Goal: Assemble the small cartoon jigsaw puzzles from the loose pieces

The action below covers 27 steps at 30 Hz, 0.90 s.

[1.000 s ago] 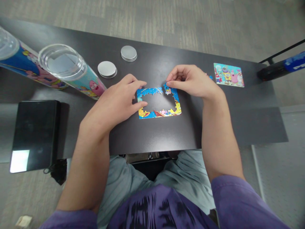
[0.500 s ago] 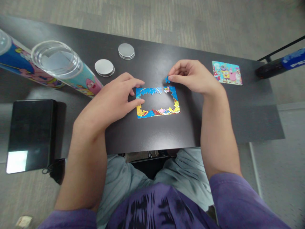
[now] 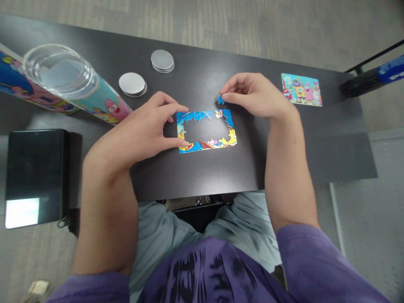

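A frame of joined jigsaw pieces (image 3: 206,146) lies on the dark table, with bare tabletop inside it and a narrow gap in its top edge. My left hand (image 3: 154,124) is open at the frame's left side, thumb on the lower left pieces and fingertips at the upper left corner. Just above the top edge, my right hand (image 3: 248,94) pinches a small blue jigsaw piece (image 3: 221,99) between thumb and index finger. Its other fingers are curled in.
Two stacks of silver discs (image 3: 162,59) sit at the back left. Beside them stand cartoon-printed cylinders with clear tops (image 3: 59,71). A black tablet (image 3: 36,172) lies at left. A cartoon picture card (image 3: 302,89) and a dark bottle with a blue label (image 3: 362,83) are at right.
My left thumb has slid down along the frame's left side, so the hand is spread wider. The right hand still holds the blue piece. The whole view has shifted slightly.
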Tool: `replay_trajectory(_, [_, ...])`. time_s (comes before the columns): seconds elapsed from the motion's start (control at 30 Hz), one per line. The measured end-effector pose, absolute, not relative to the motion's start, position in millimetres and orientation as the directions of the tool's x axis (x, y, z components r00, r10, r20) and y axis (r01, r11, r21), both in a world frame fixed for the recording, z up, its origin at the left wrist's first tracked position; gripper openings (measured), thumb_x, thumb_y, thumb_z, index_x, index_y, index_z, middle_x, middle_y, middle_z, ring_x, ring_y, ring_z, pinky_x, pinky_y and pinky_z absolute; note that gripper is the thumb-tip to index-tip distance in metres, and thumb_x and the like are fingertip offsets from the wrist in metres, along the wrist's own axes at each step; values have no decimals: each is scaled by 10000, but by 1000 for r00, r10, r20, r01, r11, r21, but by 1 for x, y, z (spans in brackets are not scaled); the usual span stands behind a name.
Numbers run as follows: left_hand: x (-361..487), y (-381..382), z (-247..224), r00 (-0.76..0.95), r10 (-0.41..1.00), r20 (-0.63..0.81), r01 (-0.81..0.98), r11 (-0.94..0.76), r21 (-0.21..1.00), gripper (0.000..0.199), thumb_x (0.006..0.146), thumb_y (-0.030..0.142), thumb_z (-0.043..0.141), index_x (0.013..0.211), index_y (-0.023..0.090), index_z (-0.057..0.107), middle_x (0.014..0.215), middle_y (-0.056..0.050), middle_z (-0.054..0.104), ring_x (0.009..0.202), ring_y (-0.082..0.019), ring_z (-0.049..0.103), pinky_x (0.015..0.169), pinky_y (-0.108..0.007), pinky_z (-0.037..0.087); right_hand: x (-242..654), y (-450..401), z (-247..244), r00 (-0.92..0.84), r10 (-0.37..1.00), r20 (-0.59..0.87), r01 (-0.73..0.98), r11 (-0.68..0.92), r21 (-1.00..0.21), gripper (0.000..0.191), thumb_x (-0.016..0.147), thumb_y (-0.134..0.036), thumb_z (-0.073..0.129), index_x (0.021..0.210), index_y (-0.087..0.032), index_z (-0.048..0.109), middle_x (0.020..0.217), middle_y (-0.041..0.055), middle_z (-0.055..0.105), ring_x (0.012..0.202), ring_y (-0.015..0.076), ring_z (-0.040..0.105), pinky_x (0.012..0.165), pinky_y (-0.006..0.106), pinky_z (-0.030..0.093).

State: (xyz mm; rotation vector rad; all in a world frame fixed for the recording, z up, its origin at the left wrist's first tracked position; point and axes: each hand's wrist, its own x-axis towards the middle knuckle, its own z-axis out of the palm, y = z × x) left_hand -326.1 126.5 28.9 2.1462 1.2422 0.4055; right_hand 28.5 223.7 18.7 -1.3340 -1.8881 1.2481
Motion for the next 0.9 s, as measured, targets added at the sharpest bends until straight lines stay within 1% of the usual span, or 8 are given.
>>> replay_trajectory(0.17, [-327, 129, 27, 516, 856, -47, 675, -372, 637, 830, 1161, 927, 685, 1657, 273, 805, 1607, -125, 722, 1164, -277, 724, 1232, -535, 706, 32, 225, 17, -412, 904, -116, 451, 92, -888, 240, 881, -361, 1145, 982, -371, 928, 1063, 40, 925, 1069, 327, 827, 1074, 549, 727])
replay_trajectory(0.23, [-328, 131, 25, 518, 855, -34, 668, -380, 640, 831, 1143, 932, 704, 1644, 279, 818, 1593, -126, 733, 1160, -277, 733, 1227, -514, 708, 32, 225, 18, -415, 900, -132, 461, 83, -884, 240, 885, -359, 1147, 990, -366, 931, 1066, 42, 929, 1075, 330, 828, 1084, 554, 723])
replay_trajectory(0.37, [-331, 134, 21, 525, 851, 7, 638, -399, 659, 837, 1072, 941, 788, 1617, 307, 845, 1564, -127, 750, 1140, -291, 762, 1195, -501, 723, 30, 223, 22, -410, 903, -128, 472, 90, -877, 275, 869, -390, 1172, 963, -374, 914, 1051, 42, 919, 1051, 336, 823, 1006, 553, 727])
replay_trajectory(0.57, [-330, 132, 24, 521, 852, -40, 658, -371, 655, 817, 1105, 948, 738, 1591, 299, 841, 1583, -134, 733, 1152, -303, 730, 1221, -551, 715, 26, 219, 27, -416, 904, -100, 450, 110, -886, 311, 844, -385, 1197, 945, -386, 902, 1007, 32, 900, 1016, 331, 812, 939, 540, 729])
replay_trajectory(0.67, [-330, 131, 25, 507, 861, -39, 657, -356, 664, 831, 1070, 975, 757, 1559, 308, 840, 1591, -139, 725, 1159, -328, 737, 1205, -581, 714, 23, 217, 26, -428, 897, -110, 422, 91, -902, 325, 840, -397, 1220, 945, -375, 913, 1002, 33, 903, 995, 319, 807, 916, 518, 733])
replay_trajectory(0.77, [-331, 131, 23, 497, 867, -36, 658, -349, 667, 831, 1056, 971, 771, 1563, 316, 837, 1594, -139, 722, 1153, -331, 741, 1209, -597, 712, 19, 216, 23, -458, 879, -134, 410, 75, -909, 351, 833, -417, 1248, 962, -353, 928, 999, 35, 916, 974, 301, 795, 911, 483, 734])
replay_trajectory(0.9, [-332, 133, 20, 490, 871, -40, 653, -336, 679, 876, 1015, 1016, 784, 1559, 331, 842, 1595, -130, 728, 1143, -332, 744, 1207, -592, 718, 14, 214, 19, -514, 847, -136, 407, 101, -908, 307, 898, -407, 1210, 947, -318, 920, 931, 23, 894, 883, 247, 770, 874, 407, 695])
